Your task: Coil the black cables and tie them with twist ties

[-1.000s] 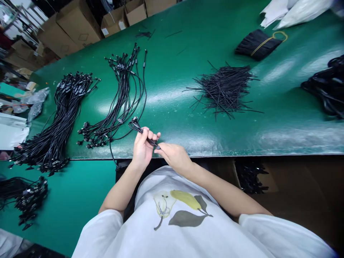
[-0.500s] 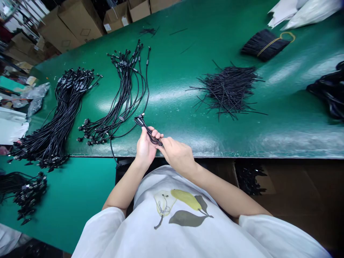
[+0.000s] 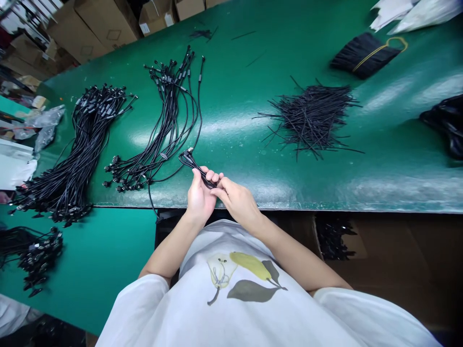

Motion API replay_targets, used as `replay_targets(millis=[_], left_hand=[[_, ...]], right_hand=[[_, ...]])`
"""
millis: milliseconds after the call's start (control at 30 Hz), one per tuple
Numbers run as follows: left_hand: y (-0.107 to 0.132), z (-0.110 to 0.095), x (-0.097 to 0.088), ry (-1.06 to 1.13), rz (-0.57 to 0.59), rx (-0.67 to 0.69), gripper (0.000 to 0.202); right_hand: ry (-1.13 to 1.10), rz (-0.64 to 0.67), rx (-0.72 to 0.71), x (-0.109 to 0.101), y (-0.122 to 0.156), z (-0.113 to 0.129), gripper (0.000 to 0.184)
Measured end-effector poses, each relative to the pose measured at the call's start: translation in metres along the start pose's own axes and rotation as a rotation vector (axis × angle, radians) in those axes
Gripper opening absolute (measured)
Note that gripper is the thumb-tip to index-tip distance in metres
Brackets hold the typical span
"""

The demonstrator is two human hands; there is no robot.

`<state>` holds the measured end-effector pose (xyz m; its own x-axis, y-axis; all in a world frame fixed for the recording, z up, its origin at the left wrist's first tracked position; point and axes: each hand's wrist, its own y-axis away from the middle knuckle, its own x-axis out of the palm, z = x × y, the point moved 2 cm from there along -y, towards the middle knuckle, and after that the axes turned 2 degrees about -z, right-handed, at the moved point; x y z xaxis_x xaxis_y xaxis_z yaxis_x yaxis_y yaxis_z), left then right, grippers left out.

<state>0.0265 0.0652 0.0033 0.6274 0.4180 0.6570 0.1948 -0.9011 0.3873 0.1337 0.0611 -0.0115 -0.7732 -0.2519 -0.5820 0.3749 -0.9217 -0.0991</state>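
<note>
A folded black cable (image 3: 195, 163) lies across my left hand (image 3: 202, 195), whose fingers are wrapped round it near the table's front edge. Its metal-tipped plug points up and away from me. My right hand (image 3: 237, 200) pinches the near end of the same cable, with thumb and fingers pressed together; its fingertips partly hide that end. Just left of my hands is a loose bunch of black cables (image 3: 170, 115) with plugs at both ends. To the right, a heap of thin black ties (image 3: 314, 118) lies on the green table (image 3: 231, 115).
A thick bundle of black cables (image 3: 87, 140) lies at the left, with more cables (image 3: 39, 255) on a lower green surface. A banded black bundle (image 3: 365, 55) and a black plastic bag (image 3: 446, 125) are at the right. Cardboard boxes (image 3: 104, 29) stand behind the table.
My right hand's thumb and fingers have shifted slightly at the cable's near end. Both hands still hold the cable, and the camera view has moved a little.
</note>
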Motion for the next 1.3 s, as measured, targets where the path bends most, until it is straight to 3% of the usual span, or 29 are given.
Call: replay_targets(millis=[200, 300, 433, 633, 867, 1033, 1200, 1233, 1300], left_hand=[[-0.001, -0.003, -0.002, -0.085, -0.022, 0.023, 0.037], [-0.002, -0.002, -0.001, -0.073, -0.038, -0.033, 0.036], [-0.001, 0.000, -0.001, -0.025, -0.072, -0.118, 0.039], [0.003, -0.001, 0.002, -0.017, -0.092, -0.077, 0.040], [0.013, 0.007, 0.004, -0.016, -0.022, -0.022, 0.034], [0.018, 0.005, 0.011, 0.082, -0.011, -0.049, 0.036], [0.012, -0.010, 0.007, 0.110, 0.014, -0.048, 0.035], [0.010, -0.010, 0.005, 0.105, 0.022, -0.039, 0.034], [0.009, -0.004, 0.002, 0.058, 0.037, -0.008, 0.036]], right_hand=[[-0.169, -0.007, -0.104, -0.002, -0.001, -0.004, 0.025], [-0.266, -0.001, -0.077, -0.001, -0.003, -0.003, 0.018], [-0.356, 0.000, -0.089, 0.000, -0.005, 0.000, 0.023], [-0.331, -0.066, -0.138, 0.005, -0.007, 0.009, 0.034], [-0.296, -0.155, -0.095, 0.010, -0.003, 0.017, 0.035], [-0.236, -0.210, -0.166, 0.011, 0.001, 0.019, 0.033], [-0.237, 0.000, -0.226, -0.010, -0.001, 0.003, 0.024], [-0.249, -0.001, -0.209, -0.018, -0.002, -0.002, 0.023], [-0.281, -0.122, -0.127, -0.036, -0.004, -0.010, 0.025]])
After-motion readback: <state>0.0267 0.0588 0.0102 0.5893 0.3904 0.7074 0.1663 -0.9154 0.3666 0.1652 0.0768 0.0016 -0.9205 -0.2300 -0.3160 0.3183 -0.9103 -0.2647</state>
